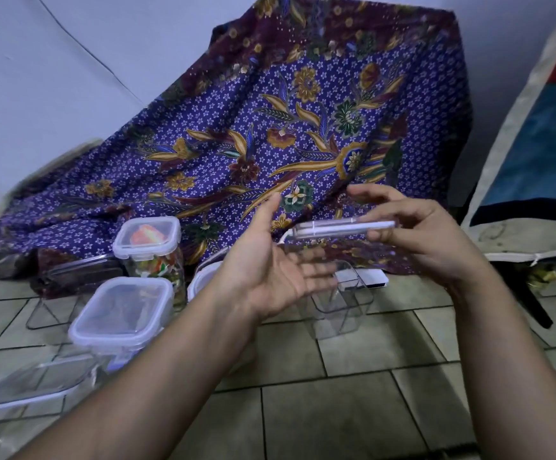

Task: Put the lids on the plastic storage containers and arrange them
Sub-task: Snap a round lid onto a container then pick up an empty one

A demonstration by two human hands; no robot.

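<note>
Head view, centre right: your right hand (pixel 435 240) pinches a lid (pixel 336 229) level above the open container (pixel 346 313), likely to seat it; your left hand (pixel 266 270) waits flat, palm up.

**Plastic, cloth, tile**

The lid (pixel 343 229) is smooth clear plastic with a whitish rim. The open container (pixel 339 303) is glossy transparent plastic; the lidded container (pixel 122 313) looks cloudier. The draped cloth (pixel 286 127) is printed fabric; the floor tiles (pixel 336 393) look matt.
</note>
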